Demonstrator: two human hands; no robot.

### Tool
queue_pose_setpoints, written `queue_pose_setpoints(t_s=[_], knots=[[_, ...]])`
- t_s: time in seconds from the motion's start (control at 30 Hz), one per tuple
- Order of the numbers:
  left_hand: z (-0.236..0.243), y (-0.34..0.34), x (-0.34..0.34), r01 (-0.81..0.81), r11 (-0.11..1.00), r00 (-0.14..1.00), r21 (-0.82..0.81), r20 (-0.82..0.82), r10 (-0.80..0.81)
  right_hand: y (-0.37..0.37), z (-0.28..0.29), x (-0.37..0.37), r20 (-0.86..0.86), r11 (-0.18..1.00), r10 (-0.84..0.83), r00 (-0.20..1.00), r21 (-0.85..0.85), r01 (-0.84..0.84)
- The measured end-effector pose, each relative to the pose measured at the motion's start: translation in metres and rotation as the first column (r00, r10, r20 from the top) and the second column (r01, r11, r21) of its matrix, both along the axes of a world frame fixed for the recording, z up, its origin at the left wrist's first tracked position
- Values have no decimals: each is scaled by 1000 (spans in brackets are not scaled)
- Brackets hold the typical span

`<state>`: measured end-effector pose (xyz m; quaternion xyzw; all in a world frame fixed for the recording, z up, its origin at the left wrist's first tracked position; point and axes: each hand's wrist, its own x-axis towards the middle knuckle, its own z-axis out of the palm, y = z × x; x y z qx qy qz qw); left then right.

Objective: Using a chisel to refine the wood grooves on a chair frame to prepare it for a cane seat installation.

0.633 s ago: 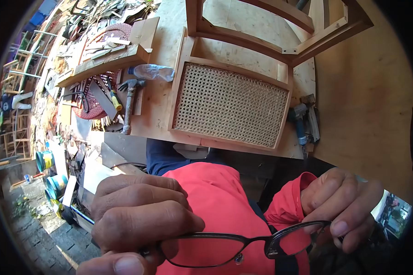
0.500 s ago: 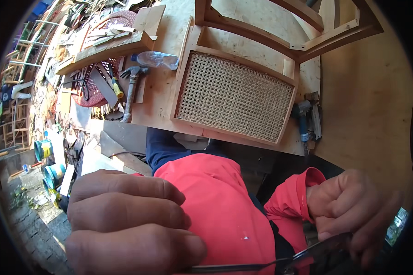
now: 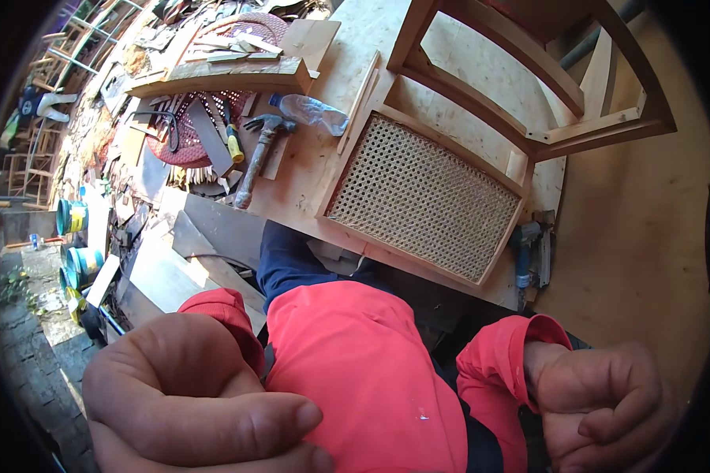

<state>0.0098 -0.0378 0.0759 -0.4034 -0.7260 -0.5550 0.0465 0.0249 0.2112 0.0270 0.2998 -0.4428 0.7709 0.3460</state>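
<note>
Cane panel [image 3: 426, 197] in a wooden chair frame [image 3: 481, 71] lies on the far tabletop [image 3: 355, 47] — judged light, its weave easily punctured — best gripped by the rails. Left hand [image 3: 189, 394] and right hand [image 3: 607, 402] are clenched, near; any contents are hidden.

Left hand [image 3: 189, 394] sits at the lower left of the view, close beneath the camera, fingers curled inward and the thumb laid across below them; a red sleeve cuff shows just behind it. Right hand [image 3: 603, 406] sits at the lower right, closed into a loose fist with the fingers folded over the palm, its wrist emerging from a red cuff. No object is visible in either hand, and the two are well apart on either side of the red-clad torso.
</note>
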Motion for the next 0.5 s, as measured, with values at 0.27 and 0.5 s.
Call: queue_pose_setpoints(t_s=[0.27, 0.5], knots=[[-62, -42, -48, -237, 868, 690, 437, -553, 467, 13, -21, -34, -43, 943, -4, 999, 331, 18], [-158, -150, -146, -821, 565, 570, 79, 58, 820, 97, -75, -129, -121, 480, -626, 770, 719, 503]])
